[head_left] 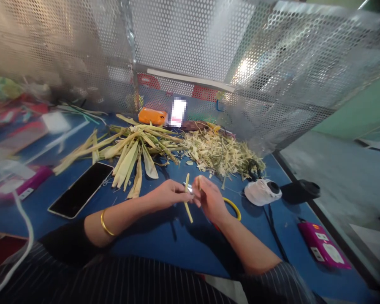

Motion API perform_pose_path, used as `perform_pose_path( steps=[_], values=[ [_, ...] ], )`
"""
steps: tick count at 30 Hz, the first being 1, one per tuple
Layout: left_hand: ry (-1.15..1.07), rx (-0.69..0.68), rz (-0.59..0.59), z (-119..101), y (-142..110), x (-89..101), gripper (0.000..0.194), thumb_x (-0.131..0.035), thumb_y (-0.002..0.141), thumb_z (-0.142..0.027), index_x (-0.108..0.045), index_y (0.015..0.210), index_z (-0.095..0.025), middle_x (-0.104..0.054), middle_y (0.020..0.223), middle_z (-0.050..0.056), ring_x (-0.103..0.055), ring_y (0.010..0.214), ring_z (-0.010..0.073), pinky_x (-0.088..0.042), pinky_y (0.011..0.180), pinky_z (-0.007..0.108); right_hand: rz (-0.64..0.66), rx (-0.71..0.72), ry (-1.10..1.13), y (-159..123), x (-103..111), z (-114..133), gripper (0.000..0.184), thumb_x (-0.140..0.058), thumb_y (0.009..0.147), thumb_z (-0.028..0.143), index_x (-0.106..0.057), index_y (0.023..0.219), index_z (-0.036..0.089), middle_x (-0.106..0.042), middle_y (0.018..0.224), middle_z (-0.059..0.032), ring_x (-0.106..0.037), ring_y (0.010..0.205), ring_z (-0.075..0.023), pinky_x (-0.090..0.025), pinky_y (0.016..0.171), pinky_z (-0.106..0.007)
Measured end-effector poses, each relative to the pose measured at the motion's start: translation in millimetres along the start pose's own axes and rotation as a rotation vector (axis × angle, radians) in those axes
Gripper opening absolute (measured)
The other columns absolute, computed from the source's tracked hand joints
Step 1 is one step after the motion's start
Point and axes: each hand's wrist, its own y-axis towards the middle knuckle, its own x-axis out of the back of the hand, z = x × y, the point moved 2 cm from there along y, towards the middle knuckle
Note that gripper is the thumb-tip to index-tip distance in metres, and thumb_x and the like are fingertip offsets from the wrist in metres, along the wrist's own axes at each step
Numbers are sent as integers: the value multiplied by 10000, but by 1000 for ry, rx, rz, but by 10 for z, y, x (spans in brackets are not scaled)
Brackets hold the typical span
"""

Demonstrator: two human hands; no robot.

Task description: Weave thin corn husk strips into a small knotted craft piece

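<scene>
My left hand (177,193) pinches a narrow pale-yellow strip of dried husk (188,213) between thumb and fingers, and the strip stands nearly upright. Close beside it, my right hand (210,200) is closed with the fingertips together. A small pale bit seems to be in that pinch, but I cannot make it out. Scissors show a yellow handle loop (233,208) beyond my right hand and a bright blade near the strip; the hand hides their middle. Past the hands lie a heap of long dried husks (129,156) and a pile of shredded husk bits (220,152).
On the blue table (158,240), a black-screened phone (81,190) lies left. White (262,192) and black thread spools (300,191) and a purple box (323,245) are right. An orange packet (152,116) and lit screen (178,112) stand before a perforated metal panel (190,42).
</scene>
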Motion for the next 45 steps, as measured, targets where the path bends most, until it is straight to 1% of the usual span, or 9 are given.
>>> perform_pose_path(
  steps=[3,6,9,12,16,21,28,36,45],
  values=[
    [212,40,-102,31,5,6,434,-525,853,-490,-699,699,-123,-447,553,-30,-354,552,96,-254,530,231,-6,43,-302,-9,26,43,220,-670,800,416,-662,914,228,-473,513,80,-468,439,-92,-377,454,-222],
    [389,77,-163,74,12,8,503,-502,840,-546,-574,562,-133,-307,527,-44,-269,528,87,-184,496,247,12,135,-557,-27,4,104,153,-736,730,327,-717,824,208,-640,706,10,-573,645,-131,-453,630,-260],
    [453,79,-175,98,8,-9,528,-510,823,-555,-441,492,-150,-269,523,-46,-271,522,80,-182,491,248,-7,223,-599,-47,-15,124,107,-715,740,271,-688,665,199,-664,788,-12,-589,777,-151,-439,732,-270],
    [454,47,-168,89,-3,-42,511,-527,817,-508,-379,477,-156,-246,519,-51,-264,510,73,-175,485,248,-63,222,-565,-66,0,75,176,-685,772,254,-640,612,196,-602,699,16,-535,694,-119,-400,677,-251],
    [488,-7,-121,64,-5,-100,407,-541,805,-392,-477,487,-146,-318,496,-51,-321,499,74,-198,485,244,-140,207,-509,-100,21,-6,208,-677,777,244,-583,601,186,-506,653,41,-445,638,-96,-345,621,-238],
    [499,37,-39,65,-2,-157,304,-558,776,-343,-653,573,-137,-408,474,-43,-382,483,84,-225,477,238,-182,163,-450,-142,-6,-60,196,-667,765,226,-571,600,182,-497,645,39,-426,620,-98,-326,598,-241],
    [306,73,42,78,-31,-153,353,-573,795,-423,-764,762,-127,-438,493,-36,-370,502,95,-240,482,239,-139,161,-475,-137,-2,-35,189,-668,786,261,-593,625,196,-512,659,33,-450,652,-113,-353,632,-246],
    [29,32,-297,4,-41,-39,426,-530,846,-479,-456,565,-168,-350,523,-55,-301,515,83,-218,501,245,-84,299,-784,-90,16,139,176,-569,887,352,-700,911,237,-683,896,-20,-605,870,-179,-439,813,-302],
    [8,110,-307,-4,-30,25,455,-581,804,-517,-475,531,-169,-342,508,-51,-294,518,89,-193,501,262,-6,466,-1062,-132,63,161,108,-601,888,304,-676,856,234,-677,807,-13,-602,786,-162,-442,746,-305]
  ],
)
